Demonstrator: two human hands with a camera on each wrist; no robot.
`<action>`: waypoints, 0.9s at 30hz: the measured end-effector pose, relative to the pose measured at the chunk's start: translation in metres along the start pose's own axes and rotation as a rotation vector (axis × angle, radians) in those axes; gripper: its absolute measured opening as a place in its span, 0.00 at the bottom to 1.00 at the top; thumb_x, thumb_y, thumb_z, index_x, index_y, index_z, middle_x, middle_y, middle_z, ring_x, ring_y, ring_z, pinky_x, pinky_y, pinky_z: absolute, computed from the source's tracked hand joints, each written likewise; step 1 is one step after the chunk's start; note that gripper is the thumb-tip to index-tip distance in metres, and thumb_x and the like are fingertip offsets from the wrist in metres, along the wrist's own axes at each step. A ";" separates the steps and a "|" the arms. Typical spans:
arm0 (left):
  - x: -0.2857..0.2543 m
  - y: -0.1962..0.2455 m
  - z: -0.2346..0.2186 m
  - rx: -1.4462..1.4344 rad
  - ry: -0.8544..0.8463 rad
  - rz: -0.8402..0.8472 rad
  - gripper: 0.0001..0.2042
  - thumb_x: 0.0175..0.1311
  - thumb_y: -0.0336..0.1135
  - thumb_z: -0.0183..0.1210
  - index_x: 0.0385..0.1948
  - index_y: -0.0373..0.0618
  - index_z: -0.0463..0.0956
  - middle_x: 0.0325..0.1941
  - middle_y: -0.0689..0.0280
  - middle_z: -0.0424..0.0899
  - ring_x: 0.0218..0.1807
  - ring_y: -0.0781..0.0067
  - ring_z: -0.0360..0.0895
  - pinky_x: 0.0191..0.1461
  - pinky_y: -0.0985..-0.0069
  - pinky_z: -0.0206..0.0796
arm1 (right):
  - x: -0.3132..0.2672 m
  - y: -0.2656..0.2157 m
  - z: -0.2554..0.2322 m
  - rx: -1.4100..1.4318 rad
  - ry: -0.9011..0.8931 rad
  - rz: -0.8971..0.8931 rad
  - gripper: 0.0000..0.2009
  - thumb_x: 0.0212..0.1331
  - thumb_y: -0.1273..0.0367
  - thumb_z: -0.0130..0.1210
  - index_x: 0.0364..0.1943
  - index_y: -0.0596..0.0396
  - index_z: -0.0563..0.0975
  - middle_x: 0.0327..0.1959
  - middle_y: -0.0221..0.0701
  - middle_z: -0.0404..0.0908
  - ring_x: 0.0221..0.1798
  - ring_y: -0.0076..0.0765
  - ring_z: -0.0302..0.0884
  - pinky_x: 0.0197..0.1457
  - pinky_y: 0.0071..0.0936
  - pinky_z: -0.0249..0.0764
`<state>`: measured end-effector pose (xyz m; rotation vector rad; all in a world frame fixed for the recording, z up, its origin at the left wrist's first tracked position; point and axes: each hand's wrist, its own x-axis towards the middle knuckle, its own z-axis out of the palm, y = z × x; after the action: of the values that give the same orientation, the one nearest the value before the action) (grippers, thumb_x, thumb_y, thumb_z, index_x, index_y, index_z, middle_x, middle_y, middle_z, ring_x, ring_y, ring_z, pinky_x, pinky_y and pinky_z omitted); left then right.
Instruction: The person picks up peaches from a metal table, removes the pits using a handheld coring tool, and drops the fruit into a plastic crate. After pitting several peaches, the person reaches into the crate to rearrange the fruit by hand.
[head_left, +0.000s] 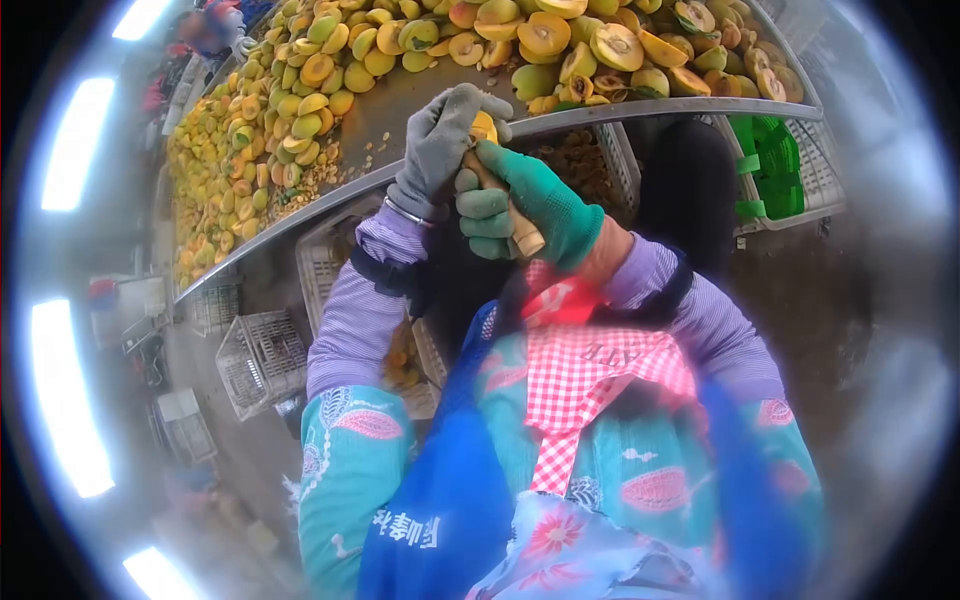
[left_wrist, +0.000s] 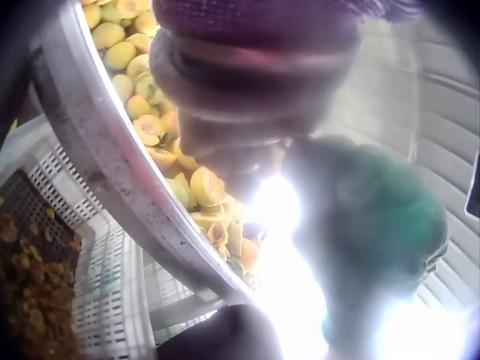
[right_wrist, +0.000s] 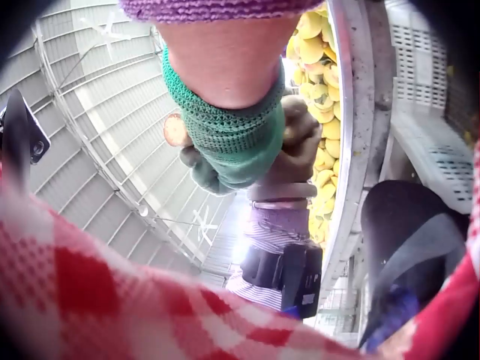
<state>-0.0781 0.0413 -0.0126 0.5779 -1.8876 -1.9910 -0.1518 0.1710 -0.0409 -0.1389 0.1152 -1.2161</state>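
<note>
In the head view my left hand (head_left: 440,145), in a grey glove, grips a yellow peach (head_left: 483,127) near the metal table's edge. My right hand (head_left: 530,205), in a green glove with greyish fingers, is wrapped round the wooden handle (head_left: 525,235) of a tool, its butt end pointing back towards my body. The tool's working end is hidden at the peach, between the two hands. In the right wrist view the handle's round end (right_wrist: 176,130) sticks out of the green glove (right_wrist: 236,146), with the grey glove (right_wrist: 300,139) close beyond it. Glare washes out much of the left wrist view.
Many yellow-green peaches (head_left: 310,100), whole and halved, cover the metal table (head_left: 385,135), whose raised rim (head_left: 300,205) curves before me. White plastic crates (head_left: 262,362) stand on the floor. A crate at right holds a green basket (head_left: 775,165). Brown scraps (left_wrist: 34,300) lie in a crate below the rim.
</note>
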 end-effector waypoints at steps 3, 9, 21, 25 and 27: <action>-0.006 -0.011 -0.009 -0.269 -0.029 -0.049 0.22 0.74 0.51 0.45 0.39 0.39 0.76 0.32 0.58 0.80 0.33 0.67 0.77 0.36 0.72 0.72 | 0.004 0.003 0.000 0.113 -0.092 0.064 0.21 0.73 0.48 0.36 0.35 0.46 0.72 0.18 0.17 0.64 0.18 0.22 0.60 0.25 0.25 0.62; -0.034 0.003 0.004 -0.467 0.454 0.008 0.24 0.73 0.53 0.45 0.43 0.35 0.75 0.32 0.57 0.81 0.32 0.68 0.77 0.38 0.73 0.73 | 0.019 0.015 0.009 0.168 -0.227 0.119 0.22 0.74 0.47 0.36 0.36 0.46 0.74 0.17 0.16 0.62 0.16 0.20 0.57 0.23 0.22 0.58; 0.011 0.033 -0.023 0.778 0.602 -0.045 0.16 0.63 0.42 0.58 0.45 0.39 0.82 0.44 0.58 0.86 0.46 0.70 0.80 0.53 0.74 0.69 | -0.008 -0.008 -0.068 -0.305 0.609 -0.292 0.24 0.67 0.44 0.47 0.35 0.53 0.72 0.20 0.30 0.72 0.14 0.30 0.64 0.20 0.27 0.65; 0.156 0.000 0.044 1.594 0.228 0.270 0.33 0.58 0.46 0.61 0.67 0.48 0.64 0.63 0.53 0.72 0.65 0.50 0.67 0.68 0.60 0.61 | -0.047 -0.044 -0.021 -0.309 0.897 -0.480 0.21 0.69 0.50 0.46 0.37 0.56 0.75 0.24 0.31 0.76 0.19 0.31 0.70 0.22 0.28 0.68; 0.167 -0.005 0.048 1.670 0.145 0.274 0.33 0.55 0.44 0.63 0.66 0.50 0.66 0.61 0.52 0.73 0.64 0.49 0.67 0.66 0.61 0.63 | -0.050 -0.058 -0.068 -0.776 0.894 -0.731 0.21 0.70 0.51 0.46 0.37 0.57 0.76 0.23 0.30 0.76 0.21 0.30 0.72 0.23 0.28 0.69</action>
<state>-0.2458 -0.0011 -0.0256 0.6631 -2.8835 0.1808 -0.2333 0.1952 -0.0977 -0.3184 1.4234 -1.8318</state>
